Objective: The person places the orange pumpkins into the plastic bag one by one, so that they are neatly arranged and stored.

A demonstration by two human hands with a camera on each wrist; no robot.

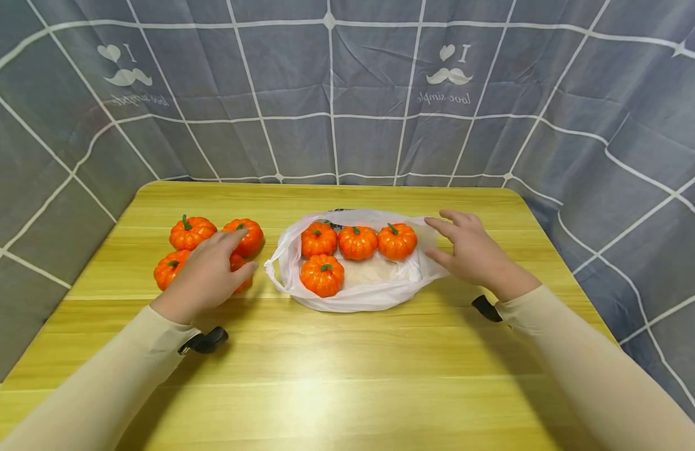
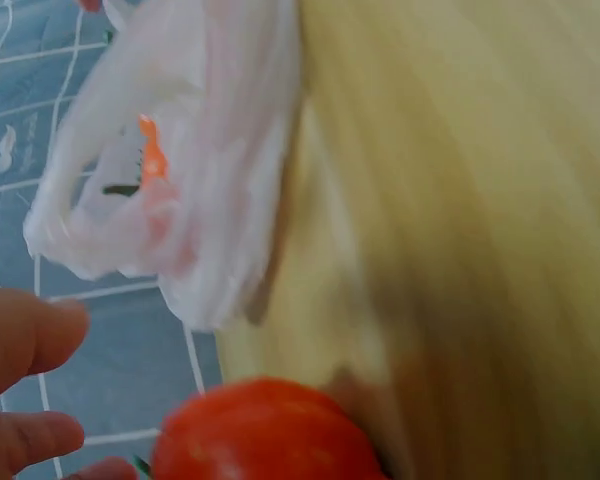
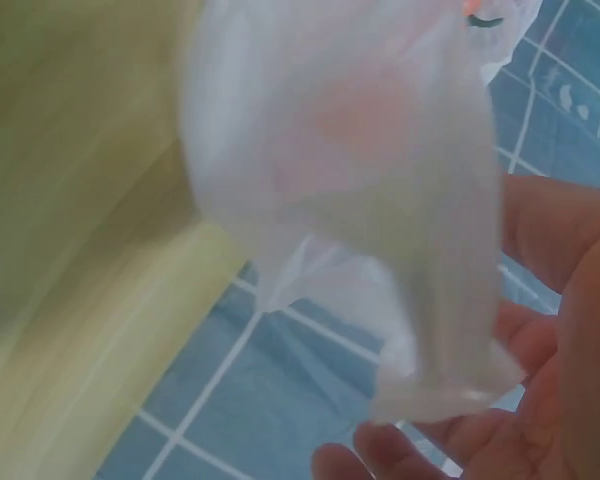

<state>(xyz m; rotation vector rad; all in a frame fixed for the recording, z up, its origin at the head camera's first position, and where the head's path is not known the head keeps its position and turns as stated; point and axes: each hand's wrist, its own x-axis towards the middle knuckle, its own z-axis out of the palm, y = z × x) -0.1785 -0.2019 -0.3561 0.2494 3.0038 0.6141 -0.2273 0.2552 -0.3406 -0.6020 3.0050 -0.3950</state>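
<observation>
A white plastic bag (image 1: 364, 302) lies open in the middle of the table. Several small orange pumpkins (image 1: 356, 243) with green stems sit inside it, along its left and far parts. My left hand (image 1: 206, 272) is over a cluster of loose pumpkins (image 1: 192, 233) at the left, partly covering them; its fingers are spread, with a pumpkin (image 2: 265, 435) just beyond them in the left wrist view. My right hand (image 1: 470, 249) is at the bag's right end, fingers loosely bent and apart. A bag handle (image 3: 440, 350) hangs beside those fingers in the right wrist view; whether they touch is unclear.
The wooden table (image 1: 324, 376) has a rounded back edge. Behind and beside it hangs a grey curtain (image 1: 370, 75) with white grid lines. Black bands (image 1: 203, 341) show at both wrists.
</observation>
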